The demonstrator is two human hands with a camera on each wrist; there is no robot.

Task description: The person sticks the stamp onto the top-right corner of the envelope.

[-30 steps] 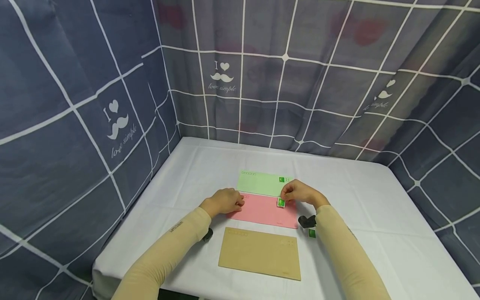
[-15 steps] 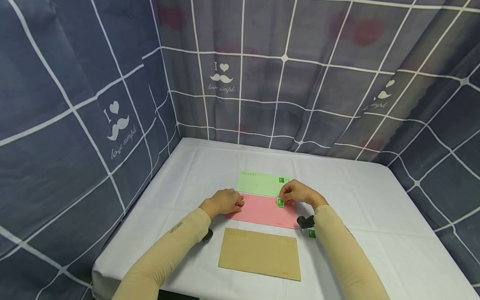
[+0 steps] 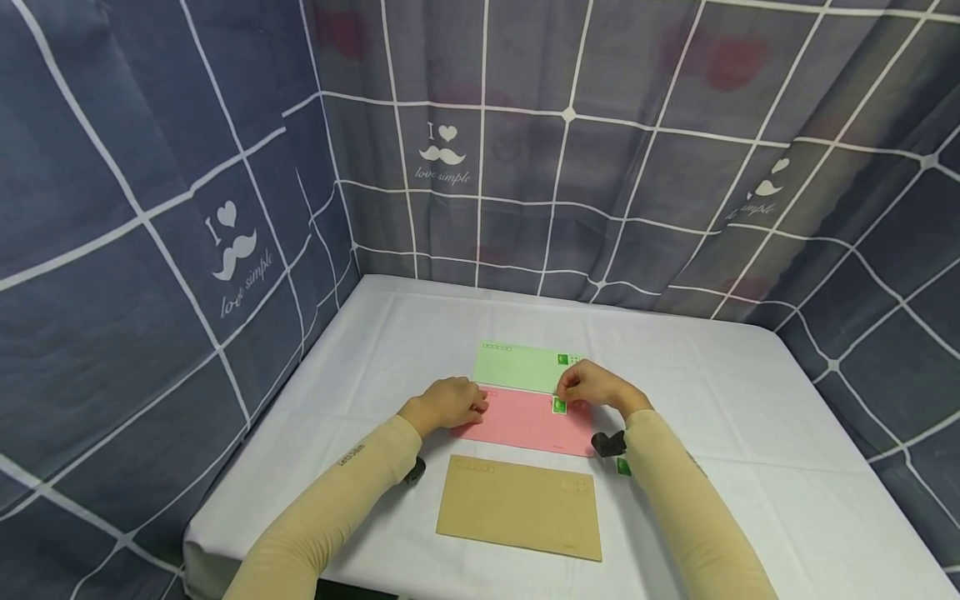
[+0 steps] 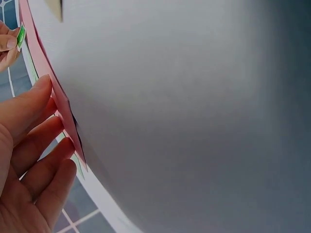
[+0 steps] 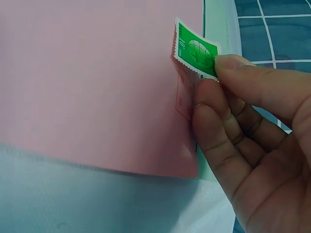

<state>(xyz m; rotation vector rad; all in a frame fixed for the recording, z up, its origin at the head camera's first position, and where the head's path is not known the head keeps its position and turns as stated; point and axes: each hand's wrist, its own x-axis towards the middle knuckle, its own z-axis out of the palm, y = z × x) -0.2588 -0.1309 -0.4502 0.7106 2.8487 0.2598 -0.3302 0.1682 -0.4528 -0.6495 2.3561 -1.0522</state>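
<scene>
A: Fingers first: how does your right hand (image 5: 262, 131) stand?

B: Nearly closed. Your thumb and forefinger nip the stamp (image 5: 194, 46) by one edge; the other fingers fold in beneath. Your left hand (image 3: 448, 402) is looser, fingers bent, the tips touching the left end of the pink envelope (image 3: 525, 421).

A: And where is the stamp you're working with?

B: Over the right end of the pink envelope, near its far edge, just beside the printed box (image 5: 183, 97). It's bowed and tilted, partly raised off the paper; whether its free edge touches, you can't tell from these views.

A: How should you lay it well?

B: Take your line from the far stamp (image 3: 563, 359) on the green envelope (image 3: 513, 368). Square the edges to the paper, set the free edge down first, then roll the rest flat — and slip your fingertips out before you press, or the pinched edge may cling to your thumb. Bear down lightly with the left fingertips, so the envelope doesn't skid.
</scene>
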